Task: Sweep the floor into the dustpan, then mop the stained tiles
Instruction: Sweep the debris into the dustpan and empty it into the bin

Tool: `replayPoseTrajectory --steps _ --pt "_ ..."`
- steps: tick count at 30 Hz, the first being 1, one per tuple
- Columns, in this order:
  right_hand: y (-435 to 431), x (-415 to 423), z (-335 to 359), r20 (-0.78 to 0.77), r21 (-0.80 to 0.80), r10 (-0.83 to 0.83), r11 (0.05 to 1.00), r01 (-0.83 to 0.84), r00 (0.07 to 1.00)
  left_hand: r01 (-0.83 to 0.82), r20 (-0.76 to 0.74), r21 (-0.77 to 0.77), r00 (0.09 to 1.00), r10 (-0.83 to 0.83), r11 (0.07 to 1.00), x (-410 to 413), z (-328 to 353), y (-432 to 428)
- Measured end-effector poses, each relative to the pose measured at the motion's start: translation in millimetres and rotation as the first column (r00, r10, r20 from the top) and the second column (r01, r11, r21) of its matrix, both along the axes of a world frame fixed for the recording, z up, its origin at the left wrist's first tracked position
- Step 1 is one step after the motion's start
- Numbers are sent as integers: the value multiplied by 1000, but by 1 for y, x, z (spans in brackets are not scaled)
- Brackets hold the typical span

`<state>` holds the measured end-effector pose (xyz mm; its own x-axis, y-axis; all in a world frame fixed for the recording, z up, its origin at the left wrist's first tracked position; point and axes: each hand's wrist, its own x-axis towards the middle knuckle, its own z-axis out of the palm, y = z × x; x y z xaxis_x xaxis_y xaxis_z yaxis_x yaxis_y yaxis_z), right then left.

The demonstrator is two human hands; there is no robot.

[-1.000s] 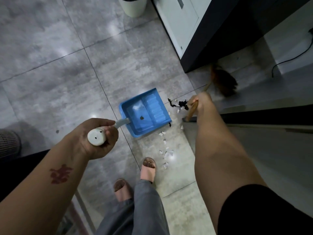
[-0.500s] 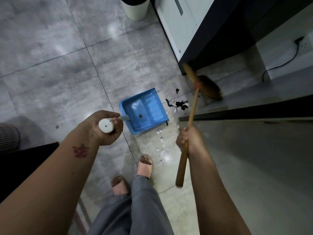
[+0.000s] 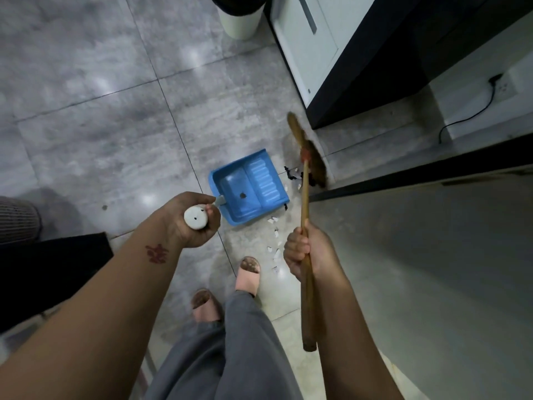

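Left hand [image 3: 193,220] fist-grips the white handle of the blue plastic dustpan [image 3: 251,189], which lies flat on the grey floor tiles [image 3: 115,125] with its lip facing right. Right hand [image 3: 302,249] wraps the long wooden broom [image 3: 304,203], shaft pointing away. Black scraps [image 3: 292,176] lie between the bristles and the lip's far corner.

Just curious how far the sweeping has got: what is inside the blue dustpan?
Only one small dark bit lies in the dustpan. White scraps lie outside it on the tiles. The left hand covers most of its handle, not the inside.
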<state>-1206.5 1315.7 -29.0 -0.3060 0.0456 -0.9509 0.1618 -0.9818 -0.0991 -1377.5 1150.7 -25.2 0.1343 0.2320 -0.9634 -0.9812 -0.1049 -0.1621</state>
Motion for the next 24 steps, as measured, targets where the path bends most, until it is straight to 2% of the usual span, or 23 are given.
replayPoseTrajectory --steps 3,7,11,15,19,24 --pt "12 -7 2 40 69 20 997 -23 999 -7 -10 3 1000 7 1000 8 6 -12" --pt "53 -30 -33 90 109 -23 994 13 996 3 -29 9 1000 -2 1000 18 10 -28" --pt "60 -22 -63 -20 -41 -239 970 238 971 19 -37 57 999 -17 998 25 9 -54" --pt "6 -1 -54 -178 -144 -321 944 298 930 21 -31 60 999 -19 998 29 13 -78" --pt "-51 21 -12 -220 -175 -239 964 203 946 2 -52 37 999 0 999 31 20 -94" --pt "-67 14 25 -177 -74 -124 991 112 976 -11 -47 15 999 11 1000 35 26 -115"
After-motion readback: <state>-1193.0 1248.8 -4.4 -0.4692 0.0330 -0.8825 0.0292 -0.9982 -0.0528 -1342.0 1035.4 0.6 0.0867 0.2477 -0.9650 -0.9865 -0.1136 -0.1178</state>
